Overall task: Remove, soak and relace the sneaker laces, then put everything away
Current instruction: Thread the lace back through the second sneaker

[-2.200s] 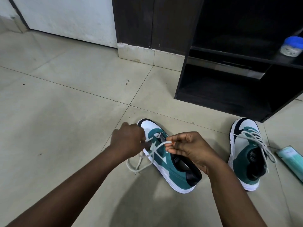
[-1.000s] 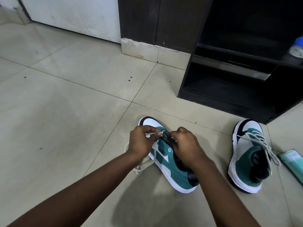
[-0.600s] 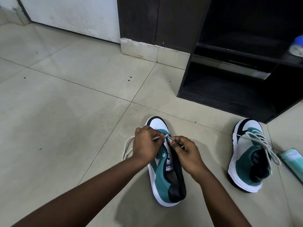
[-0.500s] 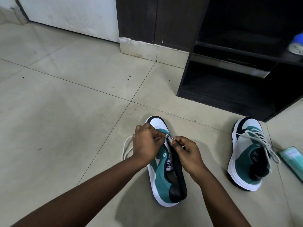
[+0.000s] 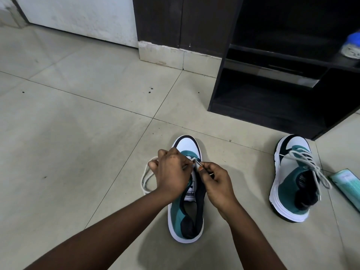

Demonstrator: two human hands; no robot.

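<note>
- The near sneaker (image 5: 185, 217), teal and white with a black heel, sits upright on the tiled floor (image 5: 68, 143), toe pointing away from the person and heel closest to them.
- The left hand (image 5: 172, 172) is bunched over the front of that shoe, fingers curled in tight, thumb and forefinger pinching the white lace (image 5: 149, 179) near the lowest eyelets.
- The right hand (image 5: 216, 182) comes in from the other side, its fingers also closed, nipping the thin tip of the same lace; the two hands nearly touch fingertip to fingertip above the tongue.
- A slack double loop of the lace trails out from under the left hand and lies on the floor just beside the shoe's left edge.
- The tongue's white label is visible between the wrists, and most of the upper eyelets look unthreaded.
- The second sneaker (image 5: 292, 180) stands well apart to the right, still fully laced, with its grey-white lace ends draped over its right side.
- Just beyond it, at the frame's right edge, lies a pale green flat packet (image 5: 346, 184).
- A dark open shelf unit (image 5: 282, 78) stands behind the shoes; a blue-lidded jar (image 5: 353, 44) rests on its upper shelf.
</note>
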